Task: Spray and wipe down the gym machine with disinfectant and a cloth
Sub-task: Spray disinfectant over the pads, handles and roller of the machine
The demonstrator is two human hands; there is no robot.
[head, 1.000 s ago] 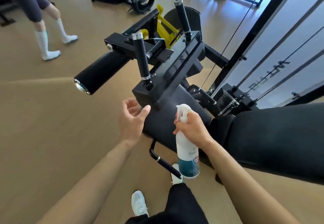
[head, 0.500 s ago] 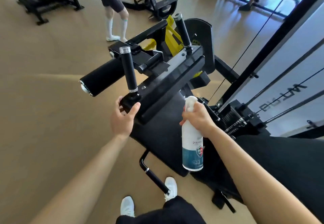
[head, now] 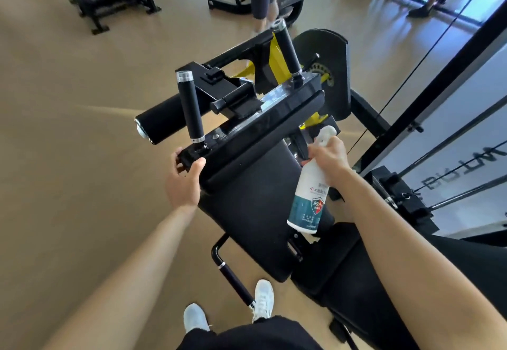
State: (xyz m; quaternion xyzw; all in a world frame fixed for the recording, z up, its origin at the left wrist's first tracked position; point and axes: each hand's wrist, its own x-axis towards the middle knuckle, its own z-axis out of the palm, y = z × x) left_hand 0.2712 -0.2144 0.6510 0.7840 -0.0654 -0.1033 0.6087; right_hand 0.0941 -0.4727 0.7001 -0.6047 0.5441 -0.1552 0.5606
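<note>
A: L hand [head: 183, 182]?
B: Clamped on the corner of the gym machine [head: 263, 119] frame, just below the upright grip [head: 190, 108].
A: R hand [head: 327, 159]?
B: Wrapped round the spray bottle [head: 308, 198] neck, held over the black pad [head: 255, 207].

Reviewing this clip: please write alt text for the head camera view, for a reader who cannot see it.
Seen from above, a person's right hand holds a white and teal spray bottle over a black gym machine's pad, while the left hand grips the near corner of its frame below an upright handle. No cloth is visible; other people stand on the tan floor behind.
</note>
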